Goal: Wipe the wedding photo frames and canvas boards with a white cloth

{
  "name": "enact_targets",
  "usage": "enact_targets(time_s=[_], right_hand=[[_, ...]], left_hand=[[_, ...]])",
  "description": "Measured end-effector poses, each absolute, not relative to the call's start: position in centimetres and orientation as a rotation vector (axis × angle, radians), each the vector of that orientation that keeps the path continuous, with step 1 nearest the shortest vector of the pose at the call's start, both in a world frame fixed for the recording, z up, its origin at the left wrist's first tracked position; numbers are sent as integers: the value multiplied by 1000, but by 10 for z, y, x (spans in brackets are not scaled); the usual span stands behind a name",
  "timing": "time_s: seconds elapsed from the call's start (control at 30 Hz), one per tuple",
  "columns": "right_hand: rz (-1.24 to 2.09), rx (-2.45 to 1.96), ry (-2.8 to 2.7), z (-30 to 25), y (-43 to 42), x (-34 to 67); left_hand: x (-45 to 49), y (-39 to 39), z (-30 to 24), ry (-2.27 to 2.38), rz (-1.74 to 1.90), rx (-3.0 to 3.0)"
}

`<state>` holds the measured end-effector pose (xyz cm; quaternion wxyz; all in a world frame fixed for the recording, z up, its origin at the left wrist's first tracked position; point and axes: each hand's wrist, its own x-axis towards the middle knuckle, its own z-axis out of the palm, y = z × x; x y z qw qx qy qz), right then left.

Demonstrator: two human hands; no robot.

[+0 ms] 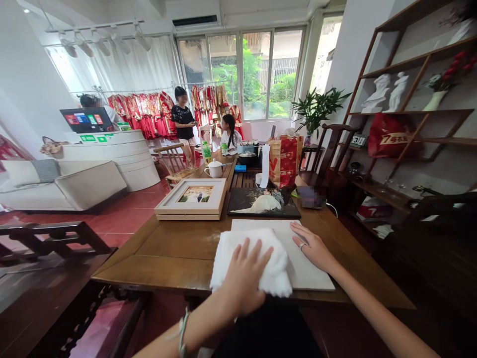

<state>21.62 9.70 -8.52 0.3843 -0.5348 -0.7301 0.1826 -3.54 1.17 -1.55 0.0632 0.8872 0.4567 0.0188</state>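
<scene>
A flat white board (315,276) lies at the front edge of the wooden table. My left hand (248,273) is spread flat on a white cloth (227,248), which covers the board's left part and hangs past its left side. Fingers apart, my right hand (311,246) rests on the board's bare right part, with a ring on one finger. Just beyond the board is a black panel (244,201) with a white raised shape on it. To its left lie stacked pale frames (190,199), the top one holding a picture.
On the table (160,248) farther back stand a white lidded cup (214,169), a green-capped bottle (206,153) and a red-and-tan paper bag (285,161). A dark wooden chair (330,154) is at the right. Several people are in the background, one standing (183,119).
</scene>
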Motion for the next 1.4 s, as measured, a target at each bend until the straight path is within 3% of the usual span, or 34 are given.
enact_targets(time_s=[0.23,0.67,0.93,1.13,1.4], right_hand=[[460,-1399,-1868,-79,94,215],[442,-1347,-1858,-87,97,216],[455,-1370,-1873,-84,96,217],[464,-1369,-1859,-83,95,217],[433,-1384,-1881,-83,95,215]], left_hand=[[-35,97,-12,1713,71,2635],[-51,-37,1,1413,-263,2492],[-57,45,-9,1482,49,2700],[-55,105,-9,1596,63,2777],[-66,31,-12,1423,9,2784]])
